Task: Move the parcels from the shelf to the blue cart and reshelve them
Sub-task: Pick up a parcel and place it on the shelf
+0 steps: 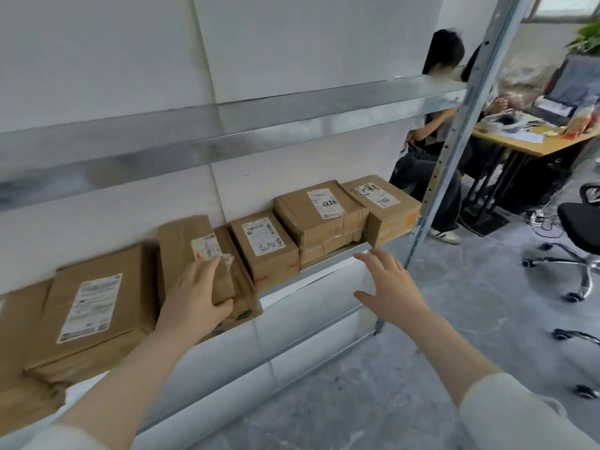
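- Shelf (311,271) of grey metal is carrying a row of brown cardboard parcels on its middle level, against white back panels.
- Parcels are showing taped seams, creased corners and white printed labels; a stacked pair (321,212) is sitting near the right post (454,157).
- Left hand (191,300) is gripping a tilted parcel (185,245) on the shelf, fingers curled over its label and thumb at its lower corner.
- Right hand (389,287) is hovering off the shelf edge, fingers spread wide and holding nothing.
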The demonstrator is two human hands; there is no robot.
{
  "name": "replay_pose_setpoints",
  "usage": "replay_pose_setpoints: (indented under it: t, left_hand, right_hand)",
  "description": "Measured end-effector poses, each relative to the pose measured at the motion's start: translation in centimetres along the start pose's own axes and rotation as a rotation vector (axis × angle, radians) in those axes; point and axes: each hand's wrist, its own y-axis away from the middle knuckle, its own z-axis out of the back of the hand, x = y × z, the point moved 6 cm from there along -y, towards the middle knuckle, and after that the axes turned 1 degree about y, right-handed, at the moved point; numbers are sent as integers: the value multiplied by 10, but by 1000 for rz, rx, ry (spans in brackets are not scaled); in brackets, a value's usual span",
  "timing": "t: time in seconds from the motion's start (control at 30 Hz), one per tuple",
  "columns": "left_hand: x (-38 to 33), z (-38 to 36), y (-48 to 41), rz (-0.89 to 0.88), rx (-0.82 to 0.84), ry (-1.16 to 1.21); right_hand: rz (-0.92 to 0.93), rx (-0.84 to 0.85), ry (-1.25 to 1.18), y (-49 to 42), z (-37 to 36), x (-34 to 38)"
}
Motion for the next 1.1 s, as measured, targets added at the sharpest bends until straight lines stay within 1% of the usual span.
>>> replay_pose_setpoints:
  t: [0.17, 0.33, 0.43, 0.53, 0.63, 0.7, 0.77, 0.83, 0.97, 1.1]
  left_hand:
    - [83, 42, 4, 191, 37, -99]
    - [122, 49, 15, 256, 96, -115]
    - [125, 37, 17, 278, 143, -86]
    - [117, 24, 11, 245, 178, -52]
    - [107, 11, 4, 220, 205, 14]
    - [101, 5, -1, 199, 184, -26]
    - [97, 1, -5, 185, 113, -47]
    - [96, -4, -9, 205, 59, -53]
    - [101, -17, -11, 258, 21, -77]
    - [103, -20, -10, 258, -4, -80]
  right_hand:
    - [43, 26, 1, -31, -23, 39]
    - [151, 88, -45, -49, -52, 85]
    - [231, 105, -100, -55, -66, 114]
    - [318, 138, -124, -60, -78, 146]
    - [389, 185, -204, -61, -90, 181]
    - [422, 198, -225, -63, -100, 203]
    - [450, 209, -229, -66, -111, 219]
    - [450, 235, -228, -72, -122, 230]
    - [391, 316, -252, -80, -143, 236]
    - [377, 315, -278, -82, -146, 234]
